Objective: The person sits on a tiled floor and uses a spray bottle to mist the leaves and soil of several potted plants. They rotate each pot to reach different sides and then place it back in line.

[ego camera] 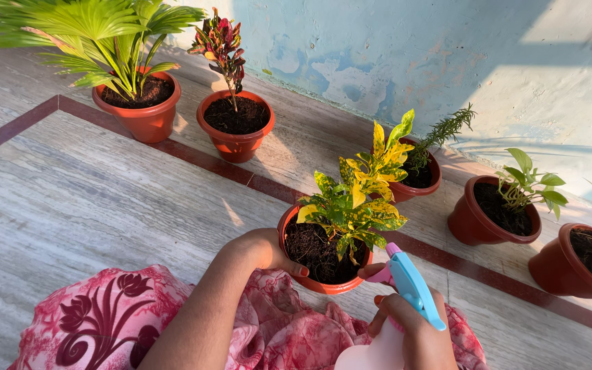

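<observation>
Head view, looking down at a striped stone floor (70,199) crossed by a dark red inlaid band (193,159), with a peeling blue-and-white wall (392,55) behind.

Item 1: left hand (263,250). Curled against the near left rim of a terracotta-coloured plastic pot (323,282), the thumb over the rim near the soil; a partial grasp, not fully wrapped round.

Item 2: that pot. Stands on the floor directly in front of the person, just short of the red band, between the two hands. Holds dark soil and a yellow-green variegated croton (354,202), upright.

Item 3: right hand (416,332). Closed round the neck of a spray bottle (399,315), one finger at the trigger. Bottle body pale pink, head blue, nozzle pink and aimed toward the croton, just beside the pot's right rim.

Item 4: pink floral garment (104,322), spread over the person's lap at the lower edge, beneath both arms.

Item 5: other pots, same colour, well apart from the hands:
- fan palm (114,41), far left;
- red-leaved croton (222,42), beside it;
- needle-leaved herb, likely rosemary (443,130), behind the held pot;
- small green-leaved plant (529,181), to the right;
- pot at the right edge (573,264), its plant mostly cut off.
</observation>
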